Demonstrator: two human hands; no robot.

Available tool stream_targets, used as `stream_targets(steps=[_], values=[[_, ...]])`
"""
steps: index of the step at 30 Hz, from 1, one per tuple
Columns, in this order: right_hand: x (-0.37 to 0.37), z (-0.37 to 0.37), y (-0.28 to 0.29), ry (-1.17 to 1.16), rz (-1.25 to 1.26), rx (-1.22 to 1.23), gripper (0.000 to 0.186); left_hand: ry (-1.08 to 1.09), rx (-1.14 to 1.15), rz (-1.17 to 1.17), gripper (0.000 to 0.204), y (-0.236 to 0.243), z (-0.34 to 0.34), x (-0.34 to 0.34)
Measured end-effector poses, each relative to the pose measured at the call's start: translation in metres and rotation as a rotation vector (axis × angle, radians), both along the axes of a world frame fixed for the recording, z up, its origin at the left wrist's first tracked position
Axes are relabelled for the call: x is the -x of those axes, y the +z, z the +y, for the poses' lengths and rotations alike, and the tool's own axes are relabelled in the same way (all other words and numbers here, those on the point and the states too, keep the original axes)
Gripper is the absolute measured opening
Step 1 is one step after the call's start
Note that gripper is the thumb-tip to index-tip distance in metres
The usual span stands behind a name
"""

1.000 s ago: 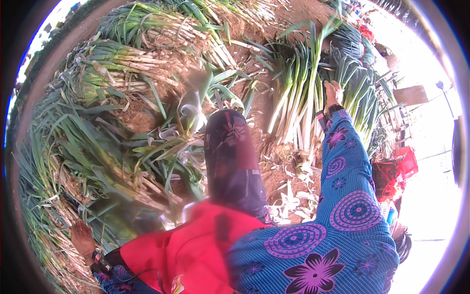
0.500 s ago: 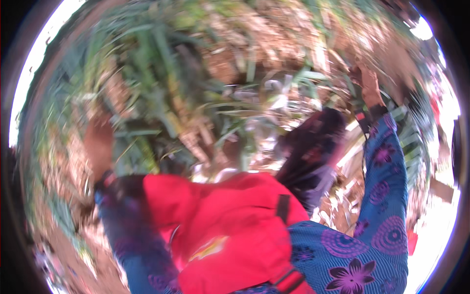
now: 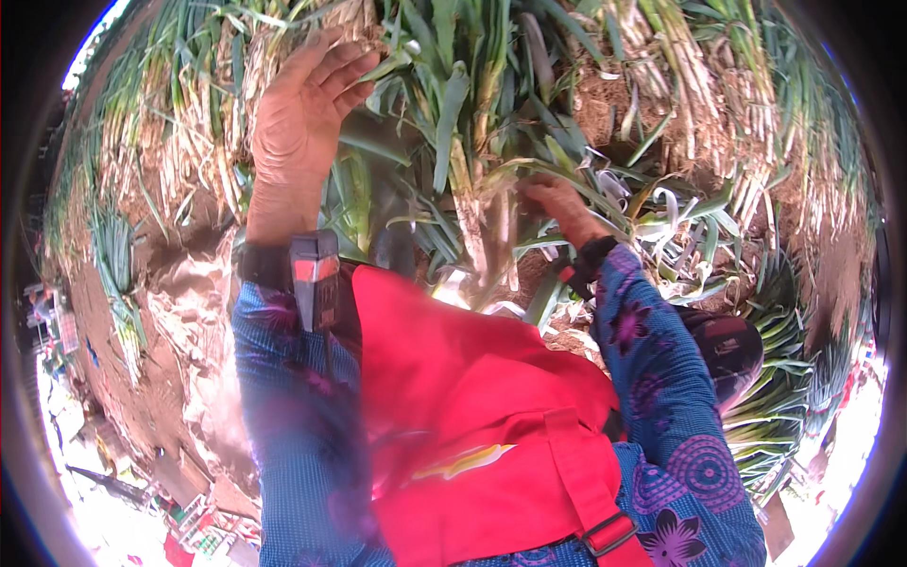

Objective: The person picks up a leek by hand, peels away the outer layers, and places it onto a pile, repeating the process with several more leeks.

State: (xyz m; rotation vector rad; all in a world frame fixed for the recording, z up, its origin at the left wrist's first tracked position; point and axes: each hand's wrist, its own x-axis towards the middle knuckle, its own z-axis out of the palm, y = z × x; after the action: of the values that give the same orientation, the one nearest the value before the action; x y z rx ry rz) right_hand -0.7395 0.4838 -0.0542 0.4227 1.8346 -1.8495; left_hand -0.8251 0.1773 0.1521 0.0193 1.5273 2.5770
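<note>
My left hand (image 3: pixel 298 123) is raised over the green onions at the upper left. Its fingers are apart and slightly curved, with nothing between them. My right hand (image 3: pixel 559 200) is closed at a few green onions (image 3: pixel 465 189) with pale stalks and long green leaves, in front of my red apron. Motion smears the lower stalks, and the fingertips are partly hidden among leaves. Loose peeled leaves (image 3: pixel 685 219) lie on the ground just right of that hand.
Rows of green onions (image 3: pixel 699 94) cover the ground ahead, and another pile (image 3: pixel 779 378) lies at the right. A small bundle (image 3: pixel 118 274) rests on brown soil to the left, near a crumpled pale sheet (image 3: pixel 196 331). A dark shoe (image 3: pixel 726 350) shows beside my right forearm.
My left hand has risen up and to the right, over the green onions. My right hand has come inward and down, from the far right to the stalks in the middle.
</note>
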Motion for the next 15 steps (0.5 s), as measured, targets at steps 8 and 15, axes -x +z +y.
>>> stream_targets(steps=[8,15], values=[[-0.041,-0.043,-0.180,0.336,0.678,-0.709,0.036,0.018,-0.014,0.010,0.030,0.011,0.012,-0.006],[-0.050,-0.111,-0.120,0.023,-0.025,-0.308,0.041,0.067,0.042,-0.013,0.039,0.014,-0.014,-0.019]])
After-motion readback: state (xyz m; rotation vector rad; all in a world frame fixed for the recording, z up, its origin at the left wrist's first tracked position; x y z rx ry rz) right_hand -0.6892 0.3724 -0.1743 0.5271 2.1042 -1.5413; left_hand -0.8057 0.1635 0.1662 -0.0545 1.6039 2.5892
